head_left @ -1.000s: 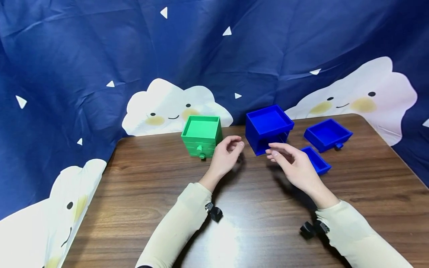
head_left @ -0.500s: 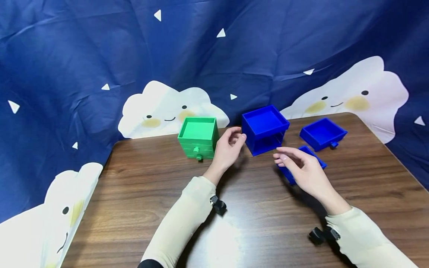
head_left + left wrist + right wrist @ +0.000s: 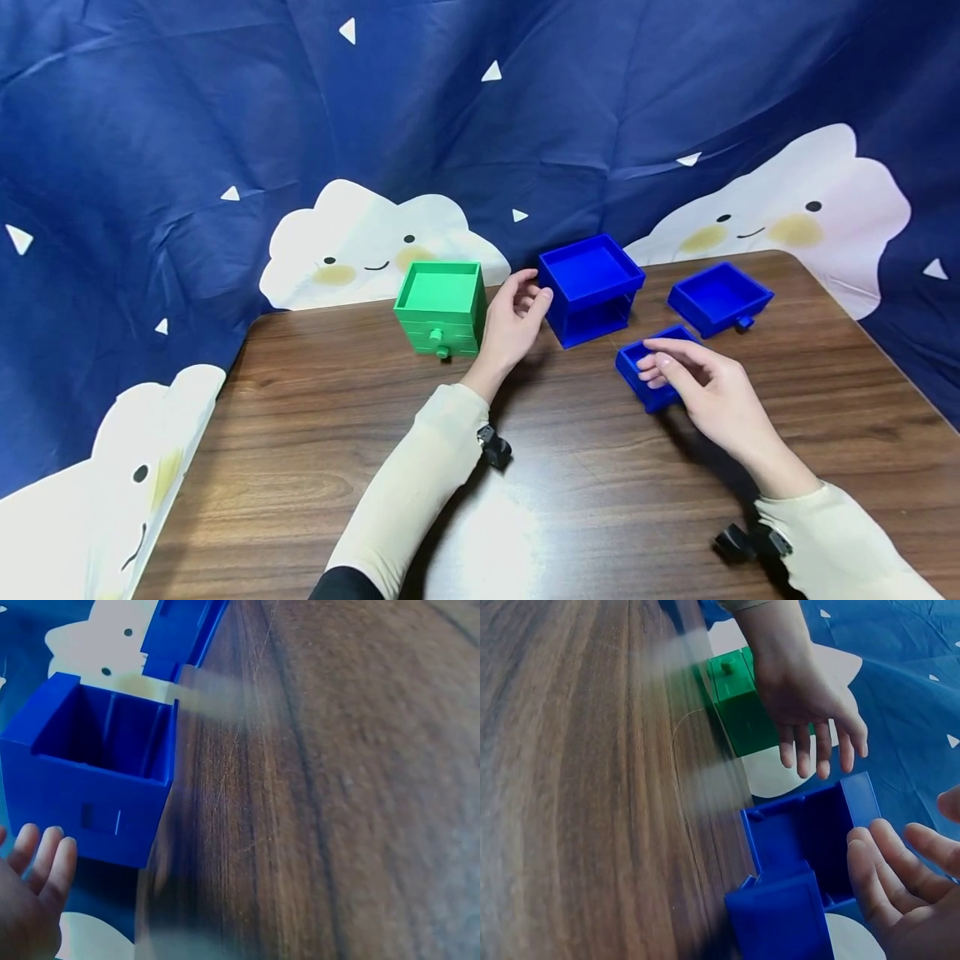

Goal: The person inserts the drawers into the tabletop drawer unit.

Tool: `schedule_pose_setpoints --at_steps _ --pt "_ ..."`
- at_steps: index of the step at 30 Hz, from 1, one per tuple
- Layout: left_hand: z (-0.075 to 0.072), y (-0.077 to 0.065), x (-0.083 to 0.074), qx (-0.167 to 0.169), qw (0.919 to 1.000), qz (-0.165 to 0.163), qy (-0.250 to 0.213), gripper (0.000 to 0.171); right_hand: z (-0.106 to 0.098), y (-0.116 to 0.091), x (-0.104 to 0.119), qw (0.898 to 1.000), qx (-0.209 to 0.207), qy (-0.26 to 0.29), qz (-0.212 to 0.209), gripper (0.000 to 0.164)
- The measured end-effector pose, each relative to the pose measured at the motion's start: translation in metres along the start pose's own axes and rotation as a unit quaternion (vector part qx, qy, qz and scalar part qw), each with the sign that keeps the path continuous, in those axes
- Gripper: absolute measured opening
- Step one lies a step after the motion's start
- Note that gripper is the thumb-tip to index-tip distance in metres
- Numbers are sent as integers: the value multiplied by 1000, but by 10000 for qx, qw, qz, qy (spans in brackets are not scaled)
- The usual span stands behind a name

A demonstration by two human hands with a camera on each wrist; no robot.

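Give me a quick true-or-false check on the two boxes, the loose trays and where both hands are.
1. In the head view, the green box stands to the left of the blue case. True.
2. A drawer closes off the front of the blue case. False: its front gapes open.
3. The left hand is between the green box and the blue case. True.
4. The right hand is over the farther blue tray. False: it is over the nearer blue tray.
5. The green box has two knobs on its front. True.
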State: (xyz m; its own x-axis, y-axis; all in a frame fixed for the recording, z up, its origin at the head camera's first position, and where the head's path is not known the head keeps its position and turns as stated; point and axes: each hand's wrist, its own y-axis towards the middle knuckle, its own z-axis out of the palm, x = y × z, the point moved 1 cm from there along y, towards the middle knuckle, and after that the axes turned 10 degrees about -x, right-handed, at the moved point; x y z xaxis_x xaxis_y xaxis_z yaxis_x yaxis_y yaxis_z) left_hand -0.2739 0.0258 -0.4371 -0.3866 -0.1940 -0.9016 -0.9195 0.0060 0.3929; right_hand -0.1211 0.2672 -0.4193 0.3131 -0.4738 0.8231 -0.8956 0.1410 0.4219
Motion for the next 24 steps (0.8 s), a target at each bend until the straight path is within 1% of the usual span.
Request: schedule_pose_setpoints --at_steps 5,10,17,21,24 --pt "3 4 2 27 9999 109 -77 43 -9 -4 -1 9998 -54 -113 143 28" --pt "6 6 0 51 9998 135 -114 44 -17 -11 -6 9994 6 -3 332 28" --pt "8 11 -1 42 9996 259 40 44 -24 -22 -17 9983 165 282 487 25" --pt "10 13 -2 54 9996 247 157 45 -29 -25 -24 9963 231 471 675 23" --pt "12 15 -2 70 9994 229 231 45 -32 -27 -29 9951 201 502 827 25"
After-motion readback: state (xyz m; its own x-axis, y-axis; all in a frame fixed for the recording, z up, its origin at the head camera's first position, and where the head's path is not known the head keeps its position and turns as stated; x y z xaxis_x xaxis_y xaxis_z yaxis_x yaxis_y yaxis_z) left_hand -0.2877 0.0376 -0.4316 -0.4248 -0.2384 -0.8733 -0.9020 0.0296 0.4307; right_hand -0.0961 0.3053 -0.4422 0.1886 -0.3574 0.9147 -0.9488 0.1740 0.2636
